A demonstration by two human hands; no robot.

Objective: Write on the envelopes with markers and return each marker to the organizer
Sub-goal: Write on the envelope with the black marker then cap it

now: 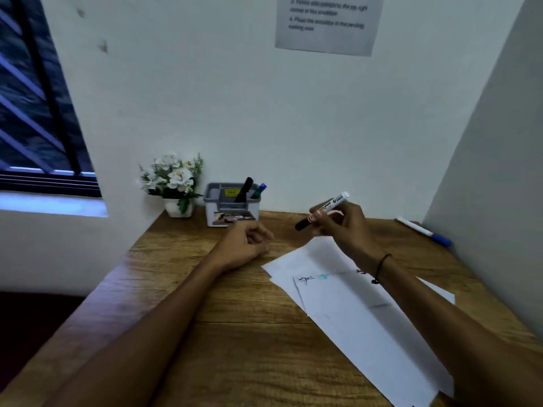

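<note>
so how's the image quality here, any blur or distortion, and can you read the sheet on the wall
Head view: dim, bluish light, with a pale sheen on the desk's left edge; wide-angle bending tilts the walls and window; the wall notice is too blurred to read in full; the right hand and its marker are fairly sharp, the envelopes' scribbles soft.
</note>
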